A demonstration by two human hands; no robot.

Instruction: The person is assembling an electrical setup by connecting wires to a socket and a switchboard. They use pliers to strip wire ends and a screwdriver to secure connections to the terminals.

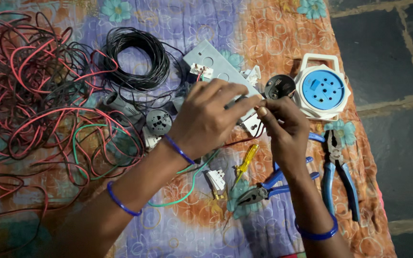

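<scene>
My left hand (206, 117) reaches over a grey switch panel (218, 67) and pinches something small and dark at its lower edge, together with my right hand (283, 129). The fingertips of both hands meet there, and a thin red wire (237, 141) runs out below them. What exactly is pinched is hidden by the fingers. Blue bangles ring both wrists. A round grey socket (158, 122) lies just left of my left hand.
A tangle of red, black and green wires (39, 100) and a black wire coil (137, 57) fill the left. A blue-and-white extension reel (322, 90), blue-handled pliers (338, 174), smaller pliers (264, 191), a yellow screwdriver (244, 162) and a white switch (216, 180) lie on the floral cloth. Dark stone floor at right.
</scene>
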